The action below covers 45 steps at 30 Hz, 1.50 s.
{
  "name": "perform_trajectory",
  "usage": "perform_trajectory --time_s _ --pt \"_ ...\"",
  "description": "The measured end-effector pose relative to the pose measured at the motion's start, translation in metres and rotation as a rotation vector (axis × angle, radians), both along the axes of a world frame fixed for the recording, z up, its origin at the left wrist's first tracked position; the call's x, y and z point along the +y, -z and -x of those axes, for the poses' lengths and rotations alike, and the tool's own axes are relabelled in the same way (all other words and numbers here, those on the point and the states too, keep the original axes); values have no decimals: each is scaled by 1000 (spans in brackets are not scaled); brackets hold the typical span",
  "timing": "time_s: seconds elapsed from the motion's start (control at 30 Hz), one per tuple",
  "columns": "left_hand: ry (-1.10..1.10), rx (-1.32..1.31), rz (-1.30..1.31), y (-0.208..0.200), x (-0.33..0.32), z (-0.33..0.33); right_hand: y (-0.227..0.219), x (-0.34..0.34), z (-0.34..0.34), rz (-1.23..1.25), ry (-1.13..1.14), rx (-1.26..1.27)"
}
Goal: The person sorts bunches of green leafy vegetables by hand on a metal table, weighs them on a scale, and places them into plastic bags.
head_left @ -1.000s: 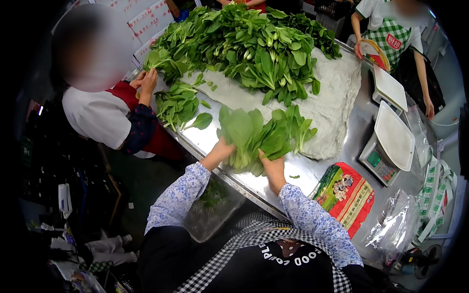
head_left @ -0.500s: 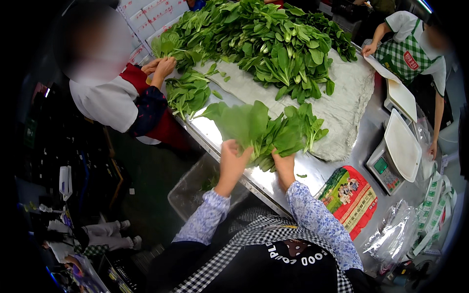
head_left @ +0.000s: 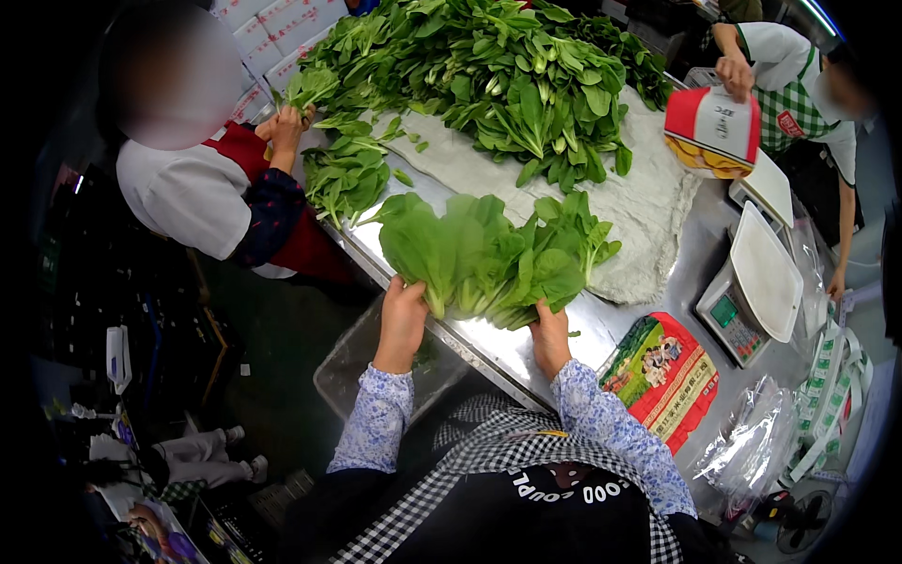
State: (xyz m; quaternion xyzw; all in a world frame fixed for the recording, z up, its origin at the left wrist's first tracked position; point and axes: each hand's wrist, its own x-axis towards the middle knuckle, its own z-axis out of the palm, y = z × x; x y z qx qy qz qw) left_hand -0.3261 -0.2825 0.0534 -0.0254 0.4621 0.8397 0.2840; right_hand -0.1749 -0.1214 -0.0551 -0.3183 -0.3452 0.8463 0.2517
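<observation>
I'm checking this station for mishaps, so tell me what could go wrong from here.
1. The front greens between the left hand and right hand lie close to the table edge; some might slip toward the bin below.
2. The leafy pile is heaped loosely; stalks could slide down.
3. A co-worker's hand holds a red package near the farther scale and might bump it.

left grip [head_left: 402,312] moved left, greens [head_left: 470,256] fanned wider, red-and-white package [head_left: 711,132] (co-worker's hand [head_left: 736,77]) turned broadside

Vegetable heap [head_left: 498,85] on the cloth [head_left: 648,202], behind the front bunch [head_left: 470,254], left of the scale [head_left: 761,277]
</observation>
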Motion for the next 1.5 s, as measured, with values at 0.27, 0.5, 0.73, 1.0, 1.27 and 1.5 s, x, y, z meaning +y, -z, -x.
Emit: perform_trajectory --time_s 0.27,0.5,0.73,1.0,1.27,1.5 --pt "132 765 858 44 39 -14 -8 6 4 148 -43 106" --pt "111 1080 943 31 51 -59 -44 10 -6 43 -81 20" --pt "202 1285 996 41 54 -28 -20 3 -24 -28 -65 0" --pt "260 1163 1144 38 47 -14 -11 5 -23 -213 -59 -224" --pt "27 880 964 19 9 -65 -25 8 -33 -642 -151 -535" --pt "100 1251 918 62 37 -80 -50 22 -43 -1184 -515 -1002"
